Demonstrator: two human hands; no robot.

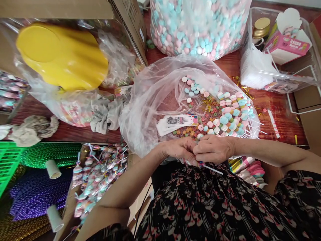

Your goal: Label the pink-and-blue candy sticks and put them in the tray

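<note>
The left hand (179, 150) and right hand (213, 149) meet just above the lap, fingers curled narrowly together. Between them they pinch a thin white stick (212, 169), which pokes out below the right hand; small coloured pieces (200, 164) show at the pinch, partly hidden by the fingers.

Directly ahead, a clear plastic bag (147, 110) lies open on the reddish-brown wooden bench (278, 124), holding round pastel candies on white sticks (232, 113), multicoloured candy rings (190, 129) and a white printed paper label (173, 124). Beyond it sits a bulging clear bag of pink, blue and white candies (200, 26). To the left, a cardboard tray (67, 207) carries a heap of beaded candy sticks (97, 174), and a yellow plastic lid (60, 55) rests on crumpled plastic. To the right, a clear plastic bin (298, 80) holds a bundle of white sticks (255, 70), a gold-lidded jar (261, 28) and a pink-and-white carton (287, 42).
</note>
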